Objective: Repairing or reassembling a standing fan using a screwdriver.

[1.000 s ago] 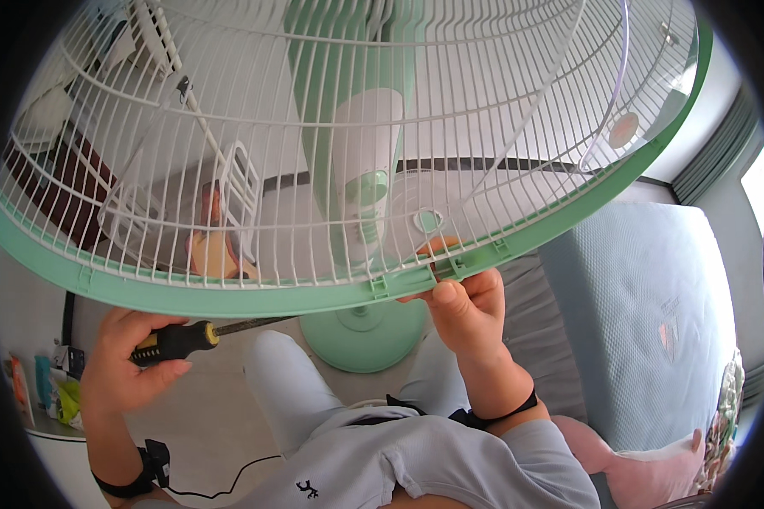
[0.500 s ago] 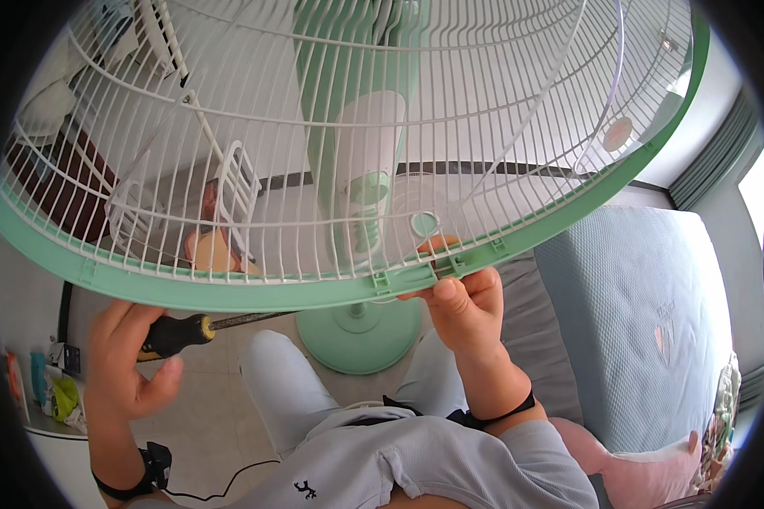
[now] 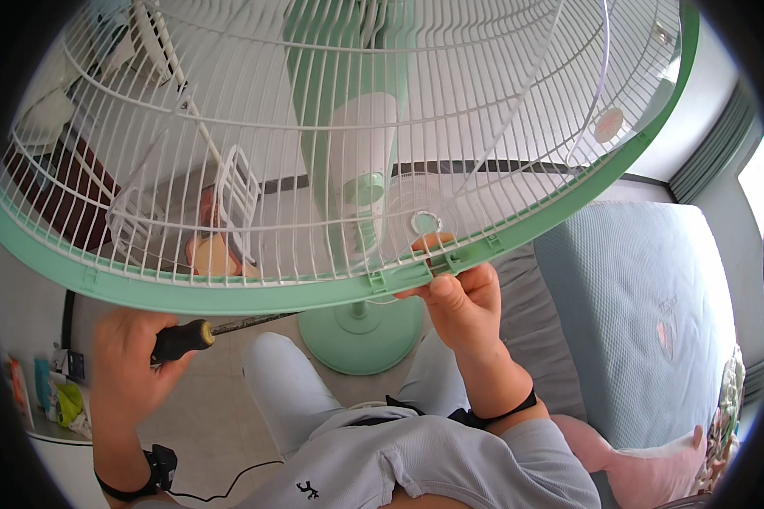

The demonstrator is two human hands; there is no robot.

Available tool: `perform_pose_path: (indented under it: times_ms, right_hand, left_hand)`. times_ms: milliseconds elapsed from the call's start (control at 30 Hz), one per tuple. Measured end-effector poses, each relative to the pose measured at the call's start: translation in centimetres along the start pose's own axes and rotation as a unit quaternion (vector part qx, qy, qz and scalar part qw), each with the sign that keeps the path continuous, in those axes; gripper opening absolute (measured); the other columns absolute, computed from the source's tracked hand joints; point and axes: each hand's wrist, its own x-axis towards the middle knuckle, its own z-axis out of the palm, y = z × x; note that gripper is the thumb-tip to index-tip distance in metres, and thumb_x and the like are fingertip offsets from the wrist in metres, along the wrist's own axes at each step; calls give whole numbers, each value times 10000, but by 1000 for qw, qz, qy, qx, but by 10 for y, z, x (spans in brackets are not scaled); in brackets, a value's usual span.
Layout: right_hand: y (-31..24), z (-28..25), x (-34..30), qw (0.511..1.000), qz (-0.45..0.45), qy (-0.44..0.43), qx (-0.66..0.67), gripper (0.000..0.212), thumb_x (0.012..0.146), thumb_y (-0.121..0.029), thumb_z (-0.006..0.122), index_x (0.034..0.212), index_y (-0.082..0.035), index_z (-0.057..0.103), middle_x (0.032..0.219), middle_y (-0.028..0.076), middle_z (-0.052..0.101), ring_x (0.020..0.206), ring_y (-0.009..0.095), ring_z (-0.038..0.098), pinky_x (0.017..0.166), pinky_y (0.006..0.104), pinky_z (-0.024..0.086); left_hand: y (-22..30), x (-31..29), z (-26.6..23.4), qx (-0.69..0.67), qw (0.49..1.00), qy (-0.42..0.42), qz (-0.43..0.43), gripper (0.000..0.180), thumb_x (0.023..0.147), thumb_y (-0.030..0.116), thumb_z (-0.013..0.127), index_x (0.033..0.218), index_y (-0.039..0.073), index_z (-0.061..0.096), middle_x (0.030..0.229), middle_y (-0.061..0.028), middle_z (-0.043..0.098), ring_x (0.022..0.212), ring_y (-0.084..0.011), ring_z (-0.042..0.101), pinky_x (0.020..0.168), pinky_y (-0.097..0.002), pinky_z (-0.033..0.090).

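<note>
A large white wire fan guard [image 3: 267, 174] with a green plastic rim [image 3: 187, 297] fills the upper view. My left hand [image 3: 134, 365] is closed around the black and yellow handle of a screwdriver [image 3: 183, 341]. Its dark shaft points right, just beneath the rim. My right hand [image 3: 469, 312] pinches the rim at a gap beside small clips, thumb below and a finger behind the guard. Through the wires show the fan's green and white column [image 3: 361, 136] and, lower down, its round green base [image 3: 361, 343] on the floor. The screwdriver's tip is hard to make out.
To the right is a bed with a light blue quilted mattress [image 3: 637, 314] and a pink plush pillow [image 3: 654, 467]. A white shelf with small items [image 3: 68, 403] stands at the left. A black cable [image 3: 229, 488] runs from my left wrist strap. Grey curtains [image 3: 721, 148] hang far right.
My left fingers have closed more tightly round the screwdriver handle, and the tool has shifted slightly. The guard has moved a little left; my right hand keeps its hold on the rim.
</note>
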Motion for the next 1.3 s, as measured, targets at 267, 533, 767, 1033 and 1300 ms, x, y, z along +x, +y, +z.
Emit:
perform_pose_path:
  times_ms: [267, 533, 767, 1033, 1300]
  right_hand:
    - [0, -4, -1, 1000, 3, -10, -4, 298, 778, -72, 514, 1024, 70, 426, 862, 122, 566, 797, 173, 559, 719, 269, 444]
    - [0, -1, -2, 1000, -1, 1, -11, 331, 773, -84, 527, 1044, 70, 416, 867, 127, 566, 781, 163, 564, 717, 255, 434]
    - [0, -6, -3, 1000, 2, 3, -1, 332, 777, -84, 521, 1042, 80, 411, 880, 132, 562, 783, 165, 563, 718, 257, 432]
    - [1, -5, -2, 1000, 7, 3, -9, 333, 775, -88, 524, 1039, 81, 411, 873, 132, 563, 779, 160, 563, 712, 250, 429]
    - [-2, -2, -2, 1000, 7, 6, -29, 330, 782, -83, 511, 1051, 75, 402, 877, 132, 560, 784, 168, 565, 714, 258, 436]
  left_hand:
    - [7, 14, -5, -113, 993, -30, -3, 360, 586, 142, 620, 896, 11, 492, 799, -125, 502, 697, -288, 479, 591, -341, 375]
    - [3, 2, 12, -54, 995, -65, -51, 350, 598, 137, 632, 898, 20, 495, 727, -107, 520, 661, -283, 493, 578, -345, 376]
    - [7, 15, 6, -122, 992, -31, -4, 376, 606, 217, 613, 904, 6, 522, 798, -120, 530, 714, -296, 490, 628, -340, 379]
    - [5, 22, -3, 12, 999, 0, 48, 345, 617, 121, 588, 934, 5, 513, 886, -136, 501, 736, -325, 469, 643, -368, 367]
    - [4, 10, 7, 53, 998, 0, 20, 443, 555, 94, 608, 970, 17, 473, 811, -132, 505, 696, -317, 471, 579, -382, 363]
